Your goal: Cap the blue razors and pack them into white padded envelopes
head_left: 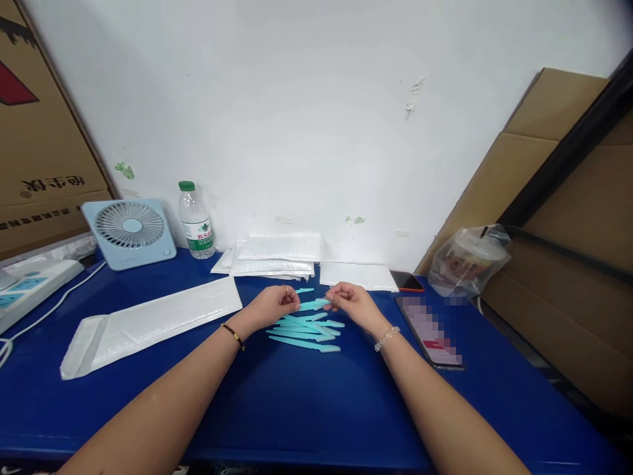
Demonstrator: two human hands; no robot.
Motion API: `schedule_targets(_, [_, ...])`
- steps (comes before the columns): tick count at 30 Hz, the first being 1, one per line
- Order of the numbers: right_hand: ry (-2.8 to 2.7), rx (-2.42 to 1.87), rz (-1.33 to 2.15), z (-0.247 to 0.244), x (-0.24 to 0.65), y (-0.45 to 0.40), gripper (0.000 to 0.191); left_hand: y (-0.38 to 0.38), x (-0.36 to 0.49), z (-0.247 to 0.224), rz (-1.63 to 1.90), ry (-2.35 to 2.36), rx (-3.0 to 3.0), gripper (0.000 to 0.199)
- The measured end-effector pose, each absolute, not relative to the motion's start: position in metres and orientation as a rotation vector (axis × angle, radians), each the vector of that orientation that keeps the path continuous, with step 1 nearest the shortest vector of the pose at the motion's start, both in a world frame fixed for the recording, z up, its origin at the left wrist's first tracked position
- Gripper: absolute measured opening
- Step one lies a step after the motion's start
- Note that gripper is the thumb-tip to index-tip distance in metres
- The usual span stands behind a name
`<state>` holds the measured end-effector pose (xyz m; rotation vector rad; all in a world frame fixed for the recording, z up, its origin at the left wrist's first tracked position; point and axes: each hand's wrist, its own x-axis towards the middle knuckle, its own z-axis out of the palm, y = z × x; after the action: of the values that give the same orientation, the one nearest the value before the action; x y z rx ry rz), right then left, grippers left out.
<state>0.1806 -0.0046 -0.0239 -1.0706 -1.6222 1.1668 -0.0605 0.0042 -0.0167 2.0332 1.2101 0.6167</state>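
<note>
Between my two hands is a turquoise eyebrow razor [313, 305], lying roughly level. My left hand [271, 306] pinches its left end with thumb and finger. On its other end, the fingertips of my right hand [354, 305] are closed. Just below, several more turquoise eyebrow razors [309, 344] lie in a loose, overlapping pile on the blue table [316, 409]. One more razor [304, 290] shows behind the held one, partly covered by my left hand.
A long white padded mailer [158, 323] lies at left. Stacked white mailers [279, 249] and another mailer [359, 276] sit by the wall. A blue fan [131, 227], a water bottle [196, 224], a phone [432, 333], a second phone [409, 282] and a bagged cup [467, 257] stand around.
</note>
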Motion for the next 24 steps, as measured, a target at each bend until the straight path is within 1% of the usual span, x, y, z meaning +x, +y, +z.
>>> schedule_targets(1, [-1.644, -1.138, 1.065, -0.025, 0.187, -0.002, 0.022, 0.004, -0.061, -0.016, 0.596, 1.238, 2.065, 0.030])
schedule_targets(4, [-1.741, -1.379, 0.555, -0.029, 0.205, 0.008, 0.018, 0.005, -0.064, -0.016, 0.639, 1.471, 2.264, 0.028])
schedule_targets(6, [-1.881, -1.476, 0.289, -0.034, 0.210, 0.013, 0.019, 0.008, -0.067, -0.017, 0.647, 1.643, 2.379, 0.029])
schedule_targets(9, [-2.118, -1.522, 0.102, -0.038, 0.205, 0.016, 0.021, 0.012, -0.069, -0.020, 0.574, 1.759, 2.396, 0.029])
schedule_targets(13, [-2.304, -1.663, -0.045, -0.032, 0.188, 0.010, 0.018, 0.014, -0.069, -0.022, 0.513, 1.727, 2.322, 0.014])
schedule_targets(15, [-2.312, -1.787, -0.107, -0.028, 0.183, 0.006, 0.015, 0.015, -0.069, -0.023, 0.515, 1.708, 2.288, 0.011])
schedule_targets(17, [-2.274, -1.798, -0.090, -0.025, 0.183, 0.004, 0.012, 0.015, -0.069, -0.024, 0.534, 1.689, 2.257, 0.011])
schedule_targets(18, [-2.228, -1.746, -0.025, -0.025, 0.184, 0.003, 0.012, 0.016, -0.070, -0.024, 0.544, 1.675, 2.238, 0.011])
schedule_targets(20, [-2.072, -1.585, 0.217, -0.026, 0.187, 0.004, 0.019, 0.017, -0.071, -0.025, 0.571, 1.629, 2.183, 0.013])
schedule_targets(22, [-1.854, -1.420, 0.533, -0.027, 0.190, 0.006, 0.027, 0.019, -0.071, -0.027, 0.600, 1.576, 2.117, 0.016])
schedule_targets(24, [-1.631, -1.260, 0.804, -0.027, 0.191, 0.007, 0.028, 0.021, -0.071, -0.028, 0.641, 1.529, 2.066, 0.019])
